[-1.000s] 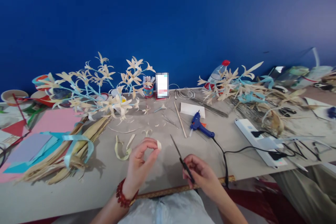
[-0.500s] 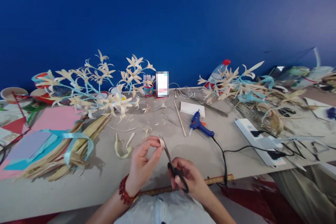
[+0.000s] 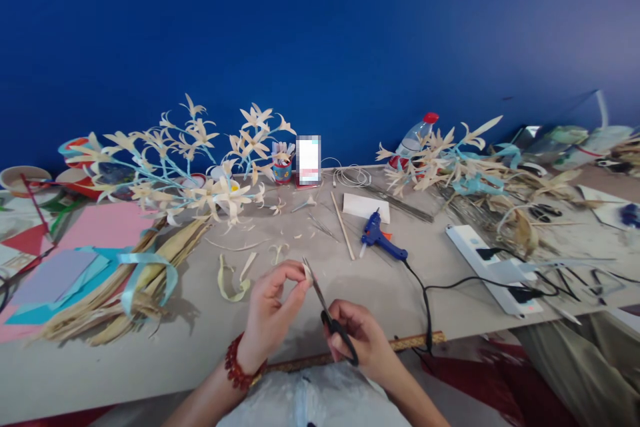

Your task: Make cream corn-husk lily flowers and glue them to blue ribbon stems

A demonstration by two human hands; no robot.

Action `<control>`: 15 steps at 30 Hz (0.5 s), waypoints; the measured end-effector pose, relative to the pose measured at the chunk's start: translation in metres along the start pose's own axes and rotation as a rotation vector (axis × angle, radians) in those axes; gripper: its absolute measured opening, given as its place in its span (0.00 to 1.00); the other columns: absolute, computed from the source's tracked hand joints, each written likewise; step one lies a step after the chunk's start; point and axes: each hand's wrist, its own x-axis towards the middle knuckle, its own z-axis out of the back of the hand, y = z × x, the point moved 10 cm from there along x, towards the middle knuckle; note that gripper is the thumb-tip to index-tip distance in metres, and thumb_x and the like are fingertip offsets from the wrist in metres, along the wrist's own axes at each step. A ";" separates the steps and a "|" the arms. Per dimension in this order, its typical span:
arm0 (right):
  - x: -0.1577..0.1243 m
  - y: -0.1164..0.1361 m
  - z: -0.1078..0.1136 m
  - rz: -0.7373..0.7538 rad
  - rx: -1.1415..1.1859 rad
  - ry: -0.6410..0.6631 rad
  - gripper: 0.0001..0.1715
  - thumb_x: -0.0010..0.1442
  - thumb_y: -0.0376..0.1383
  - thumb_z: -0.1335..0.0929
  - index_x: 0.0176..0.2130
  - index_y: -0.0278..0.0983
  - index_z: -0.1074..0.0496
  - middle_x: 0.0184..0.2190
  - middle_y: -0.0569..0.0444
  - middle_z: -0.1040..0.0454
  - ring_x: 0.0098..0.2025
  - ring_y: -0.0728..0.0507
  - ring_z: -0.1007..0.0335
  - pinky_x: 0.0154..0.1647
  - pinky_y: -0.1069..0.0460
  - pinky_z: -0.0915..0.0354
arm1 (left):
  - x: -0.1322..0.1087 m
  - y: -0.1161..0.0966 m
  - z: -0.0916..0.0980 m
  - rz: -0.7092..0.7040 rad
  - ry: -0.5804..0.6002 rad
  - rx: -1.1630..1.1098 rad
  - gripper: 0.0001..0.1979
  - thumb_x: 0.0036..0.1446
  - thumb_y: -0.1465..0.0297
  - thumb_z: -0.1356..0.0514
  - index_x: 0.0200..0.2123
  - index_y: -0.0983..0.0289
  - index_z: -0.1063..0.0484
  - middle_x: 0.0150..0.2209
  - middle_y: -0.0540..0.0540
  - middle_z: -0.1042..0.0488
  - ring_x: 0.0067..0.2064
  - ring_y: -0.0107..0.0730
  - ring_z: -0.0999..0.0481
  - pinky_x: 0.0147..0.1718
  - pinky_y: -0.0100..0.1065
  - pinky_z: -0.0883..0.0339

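My left hand [image 3: 273, 310], with a red bead bracelet on its wrist, pinches a small cream strip piece [image 3: 309, 273] between thumb and fingertips above the table's front edge. Close to its right, my right hand [image 3: 357, 337] grips black-handled scissors [image 3: 327, 313]. The blades point up and left and meet the cream piece. Just beyond the hands, curled cream strip offcuts [image 3: 235, 277] lie on the grey table [image 3: 210, 340].
Cream flower sprays on light-blue stems [image 3: 200, 160] lie at left, above dried leaves [image 3: 125, 287] and coloured paper [image 3: 65, 260]. A blue glue gun [image 3: 381, 240] with black cord, a white power strip [image 3: 495, 267], a wooden stick [image 3: 343, 227], a bottle [image 3: 415, 139] and more sprays [image 3: 450, 160] sit right.
My right hand has brought the scissors left and up to the cream piece, with the blades now at it. My left hand has stayed almost still.
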 end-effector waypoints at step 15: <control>-0.001 0.003 0.003 0.028 -0.076 -0.017 0.30 0.44 0.58 0.27 0.22 0.38 0.38 0.15 0.63 0.39 0.15 0.54 0.47 0.17 0.57 0.49 | -0.001 0.003 -0.001 0.052 0.023 -0.105 0.04 0.58 0.70 0.40 0.31 0.62 0.27 0.34 0.56 0.24 0.41 0.39 0.26 0.43 0.37 0.35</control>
